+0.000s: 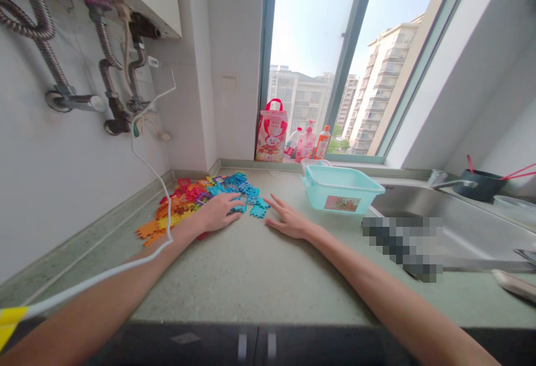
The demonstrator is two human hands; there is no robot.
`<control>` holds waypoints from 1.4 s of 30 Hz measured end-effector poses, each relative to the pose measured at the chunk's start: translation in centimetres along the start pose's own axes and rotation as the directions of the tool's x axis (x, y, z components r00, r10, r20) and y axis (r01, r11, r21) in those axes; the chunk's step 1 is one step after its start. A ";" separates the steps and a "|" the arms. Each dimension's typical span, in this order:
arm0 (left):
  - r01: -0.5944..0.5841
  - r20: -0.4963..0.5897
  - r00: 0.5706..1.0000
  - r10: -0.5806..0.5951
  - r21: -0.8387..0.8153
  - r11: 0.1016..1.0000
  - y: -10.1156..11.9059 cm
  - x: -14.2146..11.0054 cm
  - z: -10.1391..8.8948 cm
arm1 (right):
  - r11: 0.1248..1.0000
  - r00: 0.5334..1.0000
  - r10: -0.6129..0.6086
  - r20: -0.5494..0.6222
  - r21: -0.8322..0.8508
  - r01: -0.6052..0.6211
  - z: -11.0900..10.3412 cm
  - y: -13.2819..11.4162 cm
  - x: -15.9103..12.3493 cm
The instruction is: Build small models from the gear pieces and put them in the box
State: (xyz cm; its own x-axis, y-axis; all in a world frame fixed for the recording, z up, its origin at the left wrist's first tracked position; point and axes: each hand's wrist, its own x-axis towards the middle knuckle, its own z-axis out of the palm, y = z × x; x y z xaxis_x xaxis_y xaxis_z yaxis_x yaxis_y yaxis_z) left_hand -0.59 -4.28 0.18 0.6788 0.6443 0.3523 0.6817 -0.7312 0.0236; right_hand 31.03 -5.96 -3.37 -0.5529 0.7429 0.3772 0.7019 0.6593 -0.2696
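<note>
A heap of coloured toothed plastic pieces (pixel 190 195) lies on the green-grey countertop (pixel 251 276) near the left wall, sorted from orange and yellow through red to blue. My left hand (pixel 218 211) rests flat on the heap's near edge, fingers reaching onto a blue piece (pixel 239 208). My right hand (pixel 287 219) lies open on the counter just right of the blue pieces (pixel 247 190), fingers spread and holding nothing. A light-blue plastic tub (pixel 340 188) stands to the right of my right hand.
A steel sink (pixel 456 226) with a tap sits at the right. Bottles (pixel 310 142) and a red-handled bag (pixel 272 131) stand on the window sill. Pipes (pixel 104 70) and a white cable (pixel 159 187) hang on the left wall. A dark pot (pixel 481 184) stands far right.
</note>
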 end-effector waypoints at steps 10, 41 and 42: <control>0.345 -0.222 0.926 -0.307 0.159 0.925 -5.4 -1.4 -3.0 | 0.990 0.991 -0.134 0.006 0.041 0.133 -0.5 0.6 -0.1; -0.307 -0.025 0.949 0.315 -0.318 0.897 4.7 -0.3 -1.4 | 0.977 0.967 -0.140 0.212 0.186 0.100 -4.7 -5.6 -0.9; -0.264 -0.019 0.962 0.272 -0.316 0.911 5.0 -0.4 -1.5 | 0.977 0.966 -0.134 0.220 0.194 0.091 -4.5 -5.5 -0.9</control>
State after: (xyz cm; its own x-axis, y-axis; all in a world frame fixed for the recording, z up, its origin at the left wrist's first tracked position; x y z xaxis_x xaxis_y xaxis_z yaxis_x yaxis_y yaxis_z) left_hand 2.17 -8.51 1.55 0.8336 0.4165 0.3629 0.3558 -0.9073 0.2241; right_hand 29.70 -10.76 1.70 -0.7273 0.6549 0.2054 0.5480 0.7342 -0.4008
